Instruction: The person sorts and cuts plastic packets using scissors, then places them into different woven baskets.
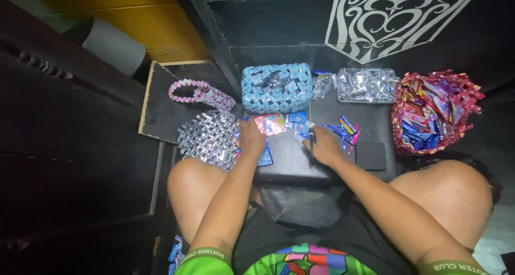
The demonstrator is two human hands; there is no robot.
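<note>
Two hands work over a glossy pink-and-blue wrapper (271,124) that lies flat on a small dark table (292,165) between the person's bare knees. The left hand (251,138) presses down on the wrapper's left edge with fingers curled, touching it rather than lifting it. The right hand (324,146) is closed around a slim dark tool (311,146) — its shape suggests scissors, though I cannot tell for sure — with the tip pointing back toward the body.

Just beside the right hand lie several folded strips (343,130) of blue, pink and yellow foil, small and creased. Behind the wrapper stands a woven blue box-shaped bag (277,87), its surface a tight checker of folded shiny packets. To its right sits a clear plastic tub (367,85) full of silver folded pieces, and farther right a round woven basket (432,111) of red and blue wrappers with a ragged rim. Left of the hands rests a flat silver woven mat (209,138), partly tucked under the left forearm, and above it a pink woven handle (201,94) curves over a dark board (161,106).

The surroundings are dim — the far edges of the table and the floor below are hard to make out, and the shirt is cut off at the bottom
</note>
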